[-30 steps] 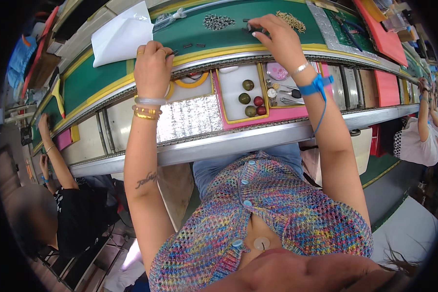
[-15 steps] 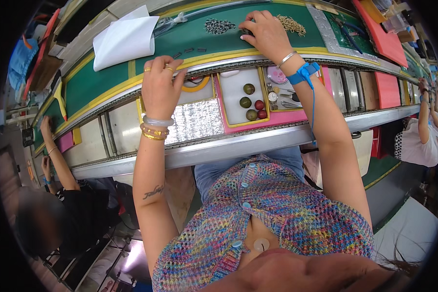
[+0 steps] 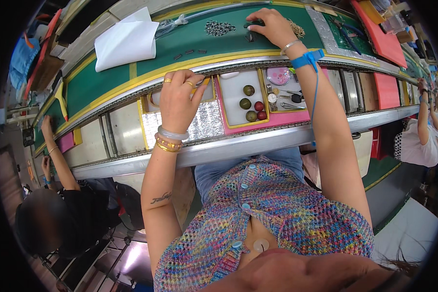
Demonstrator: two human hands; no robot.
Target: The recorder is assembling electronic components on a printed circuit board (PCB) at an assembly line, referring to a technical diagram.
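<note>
Both hands reached over the bench, the right hand [image 3: 276, 30] farther out at one o'clock from the left hand [image 3: 179, 100]. Its thumb and forefinger curved narrowly about black pieces [image 3: 249, 37] on the green mat [image 3: 228, 43]; I could not tell whether any was pinched. The left hand was bent at the mat's near edge, thumb slightly apart from the fingers, and whether it held something could not be made out. Three small black parts [image 3: 189, 51] lay in a loose row at twelve o'clock from it, and a folded white sheet [image 3: 125, 46] between ten and eleven. From the right hand, a heap of dark, shiny bits [image 3: 220, 28] sat at nine o'clock, and a heap of gold-coloured bits [image 3: 297, 31] just beside it at three, with pliers [image 3: 349, 38] farther out that way. A blue strap [image 3: 306, 59] circled the right wrist. At three o'clock from the left hand, a tray [image 3: 231, 109] held green and red balls [image 3: 248, 90]; a wristwatch [image 3: 272, 98] lay in the neighbouring compartment.
</note>
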